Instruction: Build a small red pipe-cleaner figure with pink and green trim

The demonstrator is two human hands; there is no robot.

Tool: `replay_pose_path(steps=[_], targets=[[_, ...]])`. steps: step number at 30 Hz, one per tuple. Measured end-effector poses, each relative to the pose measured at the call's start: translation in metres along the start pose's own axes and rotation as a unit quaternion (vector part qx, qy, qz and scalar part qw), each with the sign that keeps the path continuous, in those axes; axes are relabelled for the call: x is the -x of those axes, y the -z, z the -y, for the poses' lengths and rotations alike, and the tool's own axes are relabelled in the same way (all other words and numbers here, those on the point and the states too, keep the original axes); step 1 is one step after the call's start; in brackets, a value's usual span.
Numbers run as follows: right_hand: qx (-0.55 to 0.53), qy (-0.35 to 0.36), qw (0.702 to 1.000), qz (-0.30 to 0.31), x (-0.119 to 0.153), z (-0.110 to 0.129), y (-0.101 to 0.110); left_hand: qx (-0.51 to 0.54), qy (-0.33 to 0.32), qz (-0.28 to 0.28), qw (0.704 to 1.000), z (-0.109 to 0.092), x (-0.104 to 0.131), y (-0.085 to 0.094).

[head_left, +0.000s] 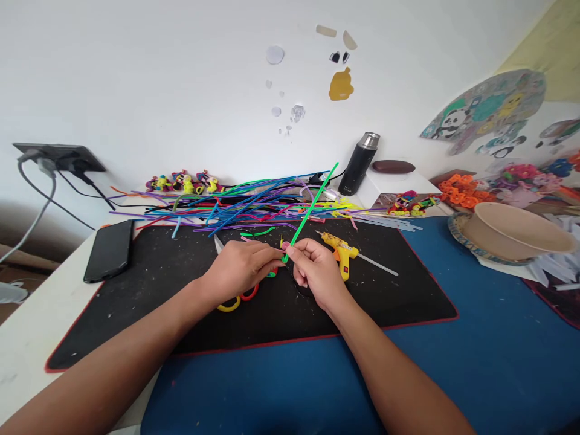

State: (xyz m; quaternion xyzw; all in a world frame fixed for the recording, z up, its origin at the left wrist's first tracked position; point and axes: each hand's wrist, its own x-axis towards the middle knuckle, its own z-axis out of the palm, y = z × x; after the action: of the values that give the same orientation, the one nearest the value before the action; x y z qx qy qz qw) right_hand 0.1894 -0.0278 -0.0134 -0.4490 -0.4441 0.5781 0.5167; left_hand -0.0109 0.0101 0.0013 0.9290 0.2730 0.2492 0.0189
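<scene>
A long bright green pipe cleaner (314, 203) slants up and to the right from between my hands. The thumb and fingers of my right hand (319, 272) pinch it near its lower end. My left hand (242, 269) is closed at that same end, its fingertips on the green pipe cleaner beside a small pink coil (285, 245). Which hand bears the coil, I cannot tell. Scissors with yellow and red handles (229, 305) lie partly hidden under my left hand. A yellow glue gun (343, 252) with a clear glue stick rests just right of my right hand.
A black mat (281, 320) with red edging lies under the hands. Several coloured pipe cleaners (254, 205) are heaped along the wall. A phone (109, 251) lies at left. A black flask (359, 164), white box (399, 187) and beige bowl (516, 229) stand at right.
</scene>
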Motion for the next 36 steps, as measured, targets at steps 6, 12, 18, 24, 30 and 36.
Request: replay_pose_path(steps=[6,12,18,24,30,36], targets=[[-0.022,0.003,1.0,-0.006,0.001,0.002,0.0,0.042,0.031,-0.025,0.998,-0.004,-0.002,-0.001],[-0.019,0.001,1.0,0.003,0.0,-0.001,-0.001,0.053,0.05,-0.043,0.996,-0.008,-0.004,-0.001],[-0.022,0.001,1.0,-0.004,0.0,-0.001,-0.001,0.158,0.124,-0.027,0.979,-0.012,-0.005,-0.003],[-0.03,-0.001,1.0,-0.01,0.0,-0.001,-0.001,0.441,0.302,0.042,0.844,-0.015,-0.013,0.003],[-0.026,-0.007,1.0,0.002,0.001,0.0,-0.001,0.495,0.349,0.095,0.79,-0.015,-0.019,0.012],[0.008,0.017,1.0,-0.015,0.002,0.006,0.001,0.527,0.371,0.079,0.761,-0.009,-0.02,0.016]])
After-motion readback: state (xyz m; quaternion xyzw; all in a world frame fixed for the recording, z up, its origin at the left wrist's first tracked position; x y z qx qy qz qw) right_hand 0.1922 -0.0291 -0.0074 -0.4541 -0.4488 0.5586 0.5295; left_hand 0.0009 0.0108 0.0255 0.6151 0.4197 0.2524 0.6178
